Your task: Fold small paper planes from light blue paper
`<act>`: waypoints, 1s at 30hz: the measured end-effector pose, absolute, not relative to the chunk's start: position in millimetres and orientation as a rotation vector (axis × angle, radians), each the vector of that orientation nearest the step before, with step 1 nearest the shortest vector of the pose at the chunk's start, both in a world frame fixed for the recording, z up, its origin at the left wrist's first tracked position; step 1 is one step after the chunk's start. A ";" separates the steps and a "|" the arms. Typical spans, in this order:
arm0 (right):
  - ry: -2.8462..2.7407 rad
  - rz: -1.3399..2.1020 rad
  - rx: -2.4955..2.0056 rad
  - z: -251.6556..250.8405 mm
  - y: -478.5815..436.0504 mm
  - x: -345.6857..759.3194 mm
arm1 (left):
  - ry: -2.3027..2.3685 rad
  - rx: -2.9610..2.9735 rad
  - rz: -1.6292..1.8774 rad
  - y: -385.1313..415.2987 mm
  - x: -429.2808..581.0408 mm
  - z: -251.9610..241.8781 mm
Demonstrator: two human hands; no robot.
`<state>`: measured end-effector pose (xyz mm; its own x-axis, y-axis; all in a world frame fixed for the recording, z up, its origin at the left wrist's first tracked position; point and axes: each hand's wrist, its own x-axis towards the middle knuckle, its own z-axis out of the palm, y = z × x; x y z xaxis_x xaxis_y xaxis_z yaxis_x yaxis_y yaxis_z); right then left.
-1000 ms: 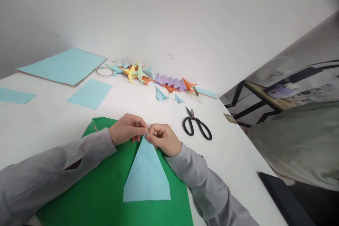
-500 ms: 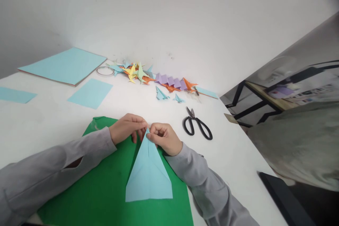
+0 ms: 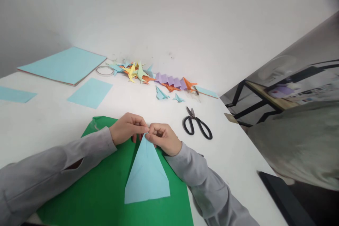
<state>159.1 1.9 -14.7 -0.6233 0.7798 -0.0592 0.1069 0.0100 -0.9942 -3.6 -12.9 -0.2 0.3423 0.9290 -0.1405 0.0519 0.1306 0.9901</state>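
Observation:
A light-blue sheet of paper (image 3: 147, 173), folded to a narrow tip at its far end and wide at the near end, lies over the green mat (image 3: 92, 183). At that tip my left hand (image 3: 129, 127) pinches the paper between thumb and fingers. My right hand (image 3: 165, 138) grips the same tip from the other side, its fingers curled and thumb on top. Both hands nearly touch, and the very point of the fold is hidden by the fingers.
Black-handled scissors (image 3: 197, 123) lie right of my hands. Behind are small blue paper planes (image 3: 161, 93), a purple pleated paper (image 3: 171, 80), several colourful folded figures (image 3: 135, 72) and a tape roll (image 3: 105, 70). Blue sheets (image 3: 91, 93) and a larger stack (image 3: 63, 65) lie left.
The near end of the paper has swung slightly to the left and tilted. My left thumb has come over the tip, covering more of it.

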 end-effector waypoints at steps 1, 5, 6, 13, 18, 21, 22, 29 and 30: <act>-1.766 1.665 -0.905 -14.7 1.8 158.8 | 1.039 1.274 0.838 -13.4 -3.3 0.8; -1.758 1.687 -0.891 -14.4 1.5 157.9 | 1.074 1.279 0.836 -13.7 -1.2 3.3; -1.754 1.692 -0.888 -14.3 1.6 157.8 | 1.078 1.269 0.835 -13.4 -0.5 3.5; -1.752 1.694 -0.892 -13.6 2.4 158.2 | 1.073 1.312 0.801 -11.4 -1.2 -0.5; -1.742 1.673 -0.887 -12.4 1.3 157.8 | 1.061 1.400 0.819 -11.3 -4.3 -3.8; -1.763 1.618 -0.874 -11.5 0.8 157.8 | 1.071 1.403 0.870 -12.9 -3.8 -3.6; -1.779 1.603 -0.866 -11.2 0.8 157.8 | 1.075 1.402 0.889 -13.7 -3.4 -3.2; -1.813 1.580 -0.864 -11.0 1.8 158.7 | 1.109 1.375 1.006 -14.4 -3.4 1.0; -1.808 1.582 -0.865 -11.5 2.2 158.9 | 1.130 1.364 1.034 -13.2 -4.5 1.6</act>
